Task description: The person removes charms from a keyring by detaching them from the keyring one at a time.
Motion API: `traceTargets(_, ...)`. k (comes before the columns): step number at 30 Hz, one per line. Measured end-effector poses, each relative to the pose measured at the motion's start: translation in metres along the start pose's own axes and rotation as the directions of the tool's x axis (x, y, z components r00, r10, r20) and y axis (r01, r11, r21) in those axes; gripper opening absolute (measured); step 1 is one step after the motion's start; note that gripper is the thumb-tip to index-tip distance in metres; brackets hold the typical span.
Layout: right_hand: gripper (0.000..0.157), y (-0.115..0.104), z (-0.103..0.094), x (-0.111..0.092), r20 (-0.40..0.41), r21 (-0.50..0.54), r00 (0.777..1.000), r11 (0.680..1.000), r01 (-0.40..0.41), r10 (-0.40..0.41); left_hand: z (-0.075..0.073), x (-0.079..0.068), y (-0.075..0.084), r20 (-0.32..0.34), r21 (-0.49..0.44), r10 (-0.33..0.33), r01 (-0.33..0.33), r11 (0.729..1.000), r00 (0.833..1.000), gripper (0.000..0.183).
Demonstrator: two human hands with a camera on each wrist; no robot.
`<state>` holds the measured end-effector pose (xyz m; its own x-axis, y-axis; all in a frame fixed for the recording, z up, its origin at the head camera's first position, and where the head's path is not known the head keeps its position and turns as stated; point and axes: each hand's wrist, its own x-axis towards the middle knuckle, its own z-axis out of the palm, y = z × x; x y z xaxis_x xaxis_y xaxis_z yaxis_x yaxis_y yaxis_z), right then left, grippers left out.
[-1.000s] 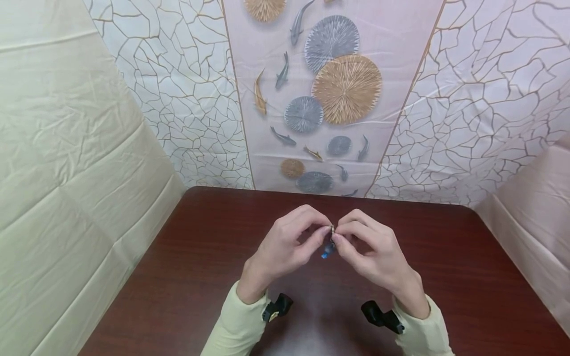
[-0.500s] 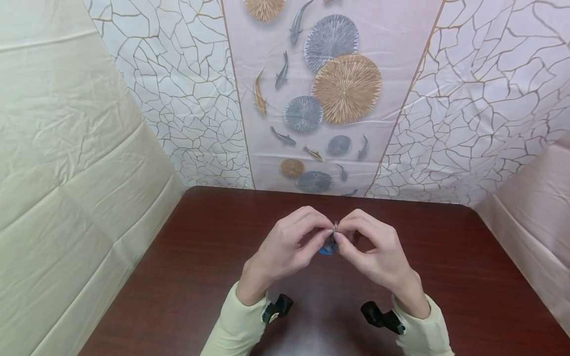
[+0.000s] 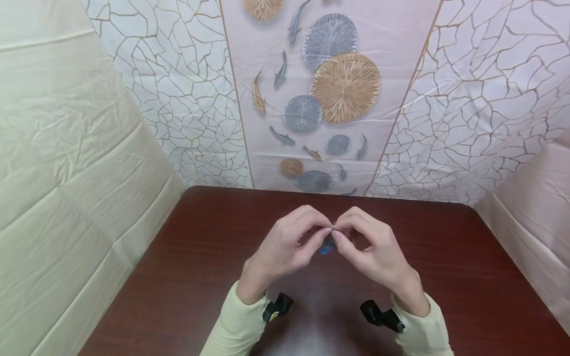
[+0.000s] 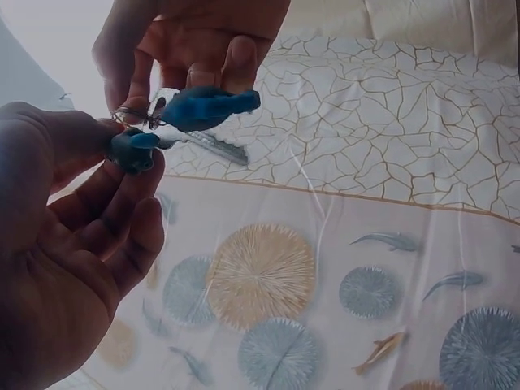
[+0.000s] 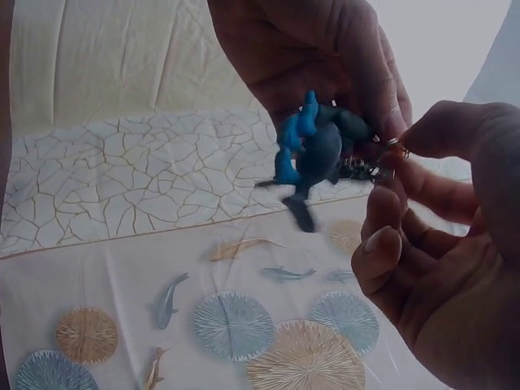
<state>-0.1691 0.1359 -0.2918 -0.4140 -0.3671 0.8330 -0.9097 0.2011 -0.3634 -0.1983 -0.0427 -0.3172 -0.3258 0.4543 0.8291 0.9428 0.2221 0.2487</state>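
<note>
Above the table my left hand [image 3: 289, 244] and right hand [image 3: 376, 249] meet, thumb and fingertips of each pinching at a small metal key ring [image 4: 130, 115]. From the ring hang rubbery blue charms [image 3: 327, 247], one of them a dark blue sea-animal shape with a tail [image 5: 318, 154]. A silver key [image 4: 218, 148] with a toothed edge juts out beside another blue charm [image 4: 203, 107] in the left wrist view. A short metal chain [image 5: 361, 169] shows in the right wrist view. Fingertips hide part of the ring, so exactly where each hand pinches it is unclear.
A dark red-brown wooden table [image 3: 213, 277] lies beneath the hands. Behind it hangs a patterned cloth [image 3: 267, 163] with fish and round motifs. Cream cloth [image 3: 80, 188] drapes the left side, pale cloth [image 3: 534, 222] the right. Black wrist cameras [image 3: 278, 306] sit at both cuffs.
The ring has turned slightly between my fingertips and the blue charms have swung. My right hand's fingers have shifted their grip and moved slightly left; the left hand stays nearly in place.
</note>
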Motion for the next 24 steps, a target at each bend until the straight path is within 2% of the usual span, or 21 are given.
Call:
traceTargets(2,0.021,-0.001,-0.001,-0.001,0.006,-0.010,0.999,0.999,-0.032,0.032,0.000,0.000,0.000,0.005,0.008,0.002,-0.002,1.000,1.000,0.005)
traceTargets(5,0.023,0.000,-0.001,-0.002,-0.001,-0.007,0.999,0.999,-0.035,0.035,0.000,0.000,0.001,0.008,0.015,0.001,-0.001,1.000,1.000,0.005)
traceTargets(14,0.016,0.011,0.000,-0.006,-0.008,0.016,0.995,0.995,0.099,-0.098,0.001,0.000,0.001,-0.009,0.006,-0.024,0.024,1.000,1.000,0.005)
traceTargets(24,0.020,0.003,-0.001,-0.002,-0.022,0.017,0.999,0.999,0.028,-0.028,-0.001,0.001,0.002,-0.003,0.006,0.006,-0.006,1.000,1.000,0.004)
